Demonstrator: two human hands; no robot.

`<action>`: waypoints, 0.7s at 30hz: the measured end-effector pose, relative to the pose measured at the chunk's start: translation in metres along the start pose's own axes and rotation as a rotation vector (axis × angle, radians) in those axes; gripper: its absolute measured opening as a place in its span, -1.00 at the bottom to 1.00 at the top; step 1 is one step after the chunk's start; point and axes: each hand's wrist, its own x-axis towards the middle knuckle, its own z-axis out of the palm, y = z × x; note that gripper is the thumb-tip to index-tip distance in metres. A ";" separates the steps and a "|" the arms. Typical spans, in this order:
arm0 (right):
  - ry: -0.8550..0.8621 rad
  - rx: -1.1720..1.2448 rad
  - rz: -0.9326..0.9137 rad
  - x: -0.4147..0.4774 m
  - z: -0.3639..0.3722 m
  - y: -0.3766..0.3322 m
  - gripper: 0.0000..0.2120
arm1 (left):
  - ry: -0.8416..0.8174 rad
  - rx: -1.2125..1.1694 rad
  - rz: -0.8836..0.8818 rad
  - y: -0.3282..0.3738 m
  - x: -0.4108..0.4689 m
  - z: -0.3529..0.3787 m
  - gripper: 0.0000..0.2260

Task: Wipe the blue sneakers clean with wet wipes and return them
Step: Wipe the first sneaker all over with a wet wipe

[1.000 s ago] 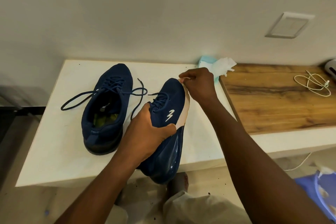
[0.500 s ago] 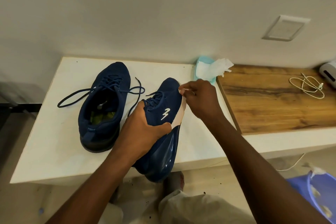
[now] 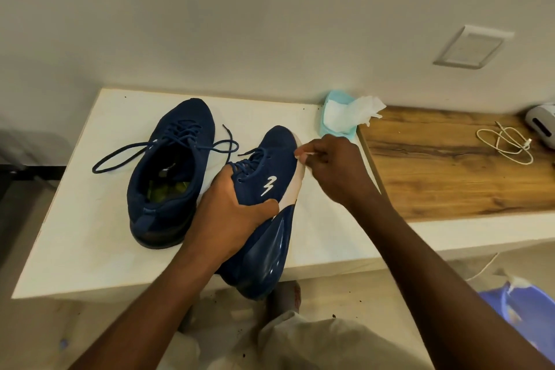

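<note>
The left hand [image 3: 231, 219] grasps the held sneaker [image 3: 270, 171] around its collar, thumb laid across the side of the upper. The shoe is turned on its side, and its heel projects past the near edge of the tabletop [image 3: 90, 219], below the left wrist. Whether the toe touches the tabletop cannot be told. The right hand [image 3: 333, 168] pinches a small wet wipe [image 3: 303, 155] and presses it against the white midsole [image 3: 292, 186] near the toe, ahead of the left hand. The second sneaker [image 3: 171, 165] stands on the tabletop to the left of the left hand, its laces [image 3: 126, 153] loose. The wipe pack [image 3: 339, 117], one sheet protruding, lies just beyond the right hand.

Probable faults:
- Wiping pressure may rotate the shoe in the one-handed grasp, and the overhanging heel would then drop to the floor.
- The small wipe may slip from the pinch.
- A soiled wipe may smear the midsole.
- The left forearm may snag the loose laces.
</note>
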 end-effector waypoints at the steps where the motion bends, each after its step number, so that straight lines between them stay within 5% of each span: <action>1: 0.003 0.007 0.011 -0.003 0.001 -0.001 -0.83 | -0.011 0.006 -0.002 0.000 0.000 0.000 -0.50; 11: -0.004 -0.005 0.069 0.091 0.019 -0.022 -0.83 | -0.009 0.013 -0.005 0.002 -0.001 0.003 -0.46; 21: 0.048 0.118 0.122 -0.013 0.002 0.002 -0.86 | 0.025 0.011 0.013 -0.001 -0.002 0.006 -0.45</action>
